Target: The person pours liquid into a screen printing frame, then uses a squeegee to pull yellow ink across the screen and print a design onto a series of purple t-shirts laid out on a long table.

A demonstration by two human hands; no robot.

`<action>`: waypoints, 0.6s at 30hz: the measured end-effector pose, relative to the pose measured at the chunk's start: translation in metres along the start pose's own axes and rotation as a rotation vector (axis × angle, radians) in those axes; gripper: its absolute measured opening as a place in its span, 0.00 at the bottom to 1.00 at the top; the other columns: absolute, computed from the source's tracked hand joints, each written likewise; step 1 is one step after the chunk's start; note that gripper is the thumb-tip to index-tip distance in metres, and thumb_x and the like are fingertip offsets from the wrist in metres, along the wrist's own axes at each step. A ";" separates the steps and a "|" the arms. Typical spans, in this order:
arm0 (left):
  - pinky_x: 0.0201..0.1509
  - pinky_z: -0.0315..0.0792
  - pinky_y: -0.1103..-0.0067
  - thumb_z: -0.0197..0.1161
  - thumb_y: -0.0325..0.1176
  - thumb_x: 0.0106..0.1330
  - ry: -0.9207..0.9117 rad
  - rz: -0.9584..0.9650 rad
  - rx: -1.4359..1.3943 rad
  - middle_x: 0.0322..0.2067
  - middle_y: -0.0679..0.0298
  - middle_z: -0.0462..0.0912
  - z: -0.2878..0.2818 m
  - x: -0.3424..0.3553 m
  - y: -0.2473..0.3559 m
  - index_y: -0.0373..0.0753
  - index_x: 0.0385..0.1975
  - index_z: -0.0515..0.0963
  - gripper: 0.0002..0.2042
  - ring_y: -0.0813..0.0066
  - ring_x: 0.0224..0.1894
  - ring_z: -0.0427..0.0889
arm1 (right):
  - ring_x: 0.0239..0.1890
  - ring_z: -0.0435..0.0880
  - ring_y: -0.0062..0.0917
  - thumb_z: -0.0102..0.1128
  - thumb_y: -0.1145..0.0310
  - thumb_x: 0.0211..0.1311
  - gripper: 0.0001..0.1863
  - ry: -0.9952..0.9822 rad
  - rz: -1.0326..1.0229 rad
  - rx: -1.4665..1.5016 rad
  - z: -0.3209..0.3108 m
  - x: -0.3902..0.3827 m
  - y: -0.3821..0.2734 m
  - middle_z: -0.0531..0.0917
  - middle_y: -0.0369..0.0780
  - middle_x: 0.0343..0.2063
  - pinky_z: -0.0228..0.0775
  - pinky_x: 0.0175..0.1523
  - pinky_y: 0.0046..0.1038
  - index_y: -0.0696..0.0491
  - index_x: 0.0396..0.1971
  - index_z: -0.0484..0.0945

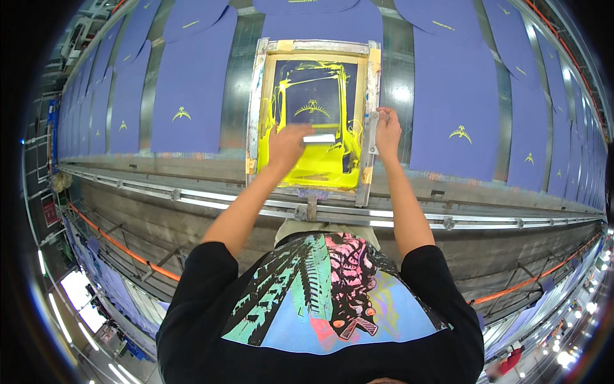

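Note:
A metal-framed printing screen [258, 96] smeared with yellow ink lies on a long table over a purple fabric panel. My left hand [286, 146] grips a squeegee [320, 138] with a pale blade, pressed on the mesh in the lower half of the screen. My right hand [386, 128] holds the right side bar of the screen frame [371, 102]. A yellow emblem shows through the mesh above the squeegee.
Rows of purple fabric panels [192, 83] with small yellow emblems lie left and right along the table [448, 192]. A metal rail [192, 195] runs along the table's near edge. Below it is an orange bar [128, 249].

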State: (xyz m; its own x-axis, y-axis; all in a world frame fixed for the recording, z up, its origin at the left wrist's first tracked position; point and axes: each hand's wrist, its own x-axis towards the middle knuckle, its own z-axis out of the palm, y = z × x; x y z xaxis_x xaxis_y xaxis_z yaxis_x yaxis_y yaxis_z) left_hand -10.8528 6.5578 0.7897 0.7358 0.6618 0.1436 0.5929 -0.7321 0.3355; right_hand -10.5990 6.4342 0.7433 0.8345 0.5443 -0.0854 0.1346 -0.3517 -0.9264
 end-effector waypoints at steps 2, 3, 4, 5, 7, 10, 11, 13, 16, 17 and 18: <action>0.50 0.77 0.59 0.64 0.26 0.54 -0.066 -0.081 -0.052 0.38 0.60 0.88 -0.009 0.062 -0.014 0.51 0.43 0.88 0.17 0.56 0.41 0.86 | 0.21 0.71 0.26 0.53 0.65 0.75 0.09 -0.014 0.013 -0.001 -0.001 0.001 -0.003 0.72 0.41 0.17 0.65 0.32 0.35 0.52 0.43 0.80; 0.49 0.80 0.60 0.63 0.27 0.55 -0.111 -0.117 -0.078 0.37 0.56 0.88 -0.021 0.099 -0.016 0.51 0.43 0.88 0.17 0.51 0.39 0.86 | 0.21 0.71 0.26 0.53 0.66 0.75 0.09 -0.002 -0.009 0.002 -0.001 0.001 -0.002 0.72 0.40 0.16 0.64 0.32 0.35 0.52 0.43 0.80; 0.49 0.80 0.61 0.63 0.28 0.55 -0.123 -0.101 -0.025 0.38 0.56 0.88 -0.026 0.131 -0.024 0.51 0.44 0.88 0.17 0.52 0.40 0.87 | 0.21 0.71 0.26 0.53 0.66 0.75 0.08 0.004 -0.033 0.009 0.000 0.000 -0.003 0.71 0.40 0.16 0.64 0.32 0.35 0.52 0.43 0.80; 0.48 0.80 0.62 0.63 0.28 0.55 -0.136 -0.083 0.030 0.38 0.55 0.88 -0.027 0.154 -0.029 0.52 0.46 0.88 0.18 0.53 0.41 0.87 | 0.21 0.70 0.26 0.53 0.66 0.74 0.08 0.011 -0.054 0.017 0.001 0.000 -0.004 0.71 0.40 0.16 0.63 0.31 0.35 0.52 0.43 0.79; 0.48 0.80 0.61 0.62 0.27 0.57 -0.110 -0.103 0.071 0.38 0.56 0.88 -0.023 0.170 -0.030 0.53 0.45 0.88 0.17 0.53 0.41 0.87 | 0.21 0.70 0.26 0.53 0.67 0.74 0.08 -0.006 -0.064 0.012 0.000 -0.002 -0.008 0.71 0.40 0.16 0.63 0.31 0.35 0.52 0.43 0.80; 0.48 0.80 0.61 0.59 0.27 0.59 -0.075 -0.094 0.076 0.39 0.58 0.88 -0.012 0.157 -0.018 0.54 0.45 0.88 0.17 0.54 0.42 0.87 | 0.21 0.71 0.26 0.53 0.67 0.74 0.08 0.020 -0.101 0.011 0.001 0.003 -0.005 0.72 0.40 0.17 0.64 0.32 0.35 0.52 0.43 0.80; 0.48 0.80 0.61 0.58 0.27 0.60 -0.070 -0.088 0.070 0.40 0.58 0.88 -0.007 0.139 -0.013 0.55 0.45 0.88 0.18 0.55 0.43 0.87 | 0.21 0.71 0.26 0.53 0.66 0.74 0.08 0.032 -0.112 0.011 0.001 0.001 0.000 0.73 0.40 0.17 0.64 0.32 0.35 0.52 0.43 0.80; 0.44 0.81 0.64 0.55 0.24 0.61 -0.023 0.015 0.103 0.42 0.61 0.88 0.013 0.097 -0.019 0.55 0.43 0.88 0.18 0.58 0.41 0.87 | 0.21 0.71 0.26 0.53 0.66 0.74 0.08 0.026 -0.083 0.020 0.003 0.001 0.003 0.73 0.40 0.17 0.64 0.32 0.34 0.52 0.43 0.80; 0.46 0.81 0.66 0.60 0.21 0.54 -0.007 0.056 0.010 0.42 0.62 0.89 0.010 0.028 0.001 0.49 0.41 0.88 0.18 0.61 0.44 0.87 | 0.21 0.71 0.26 0.53 0.66 0.74 0.08 0.017 -0.038 0.030 0.001 0.001 0.007 0.74 0.40 0.17 0.65 0.32 0.34 0.52 0.43 0.80; 0.46 0.80 0.67 0.61 0.18 0.53 0.107 0.121 -0.029 0.42 0.63 0.89 0.011 0.004 0.002 0.47 0.39 0.88 0.18 0.62 0.44 0.87 | 0.21 0.71 0.26 0.53 0.66 0.74 0.08 0.007 -0.027 0.038 0.002 -0.001 0.005 0.74 0.40 0.17 0.65 0.32 0.35 0.52 0.43 0.80; 0.47 0.80 0.68 0.61 0.18 0.52 0.132 0.148 -0.043 0.42 0.65 0.89 0.008 -0.014 0.008 0.46 0.39 0.88 0.17 0.63 0.43 0.87 | 0.21 0.71 0.26 0.53 0.66 0.74 0.08 0.003 -0.015 0.042 0.003 0.000 0.002 0.74 0.40 0.17 0.65 0.32 0.35 0.52 0.43 0.80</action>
State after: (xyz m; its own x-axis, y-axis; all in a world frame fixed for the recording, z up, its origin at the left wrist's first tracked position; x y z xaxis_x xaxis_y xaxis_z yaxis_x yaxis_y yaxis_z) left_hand -10.8557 6.5413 0.7831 0.7633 0.5647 0.3140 0.4644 -0.8173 0.3410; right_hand -10.5999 6.4356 0.7405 0.8343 0.5469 -0.0698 0.1249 -0.3108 -0.9422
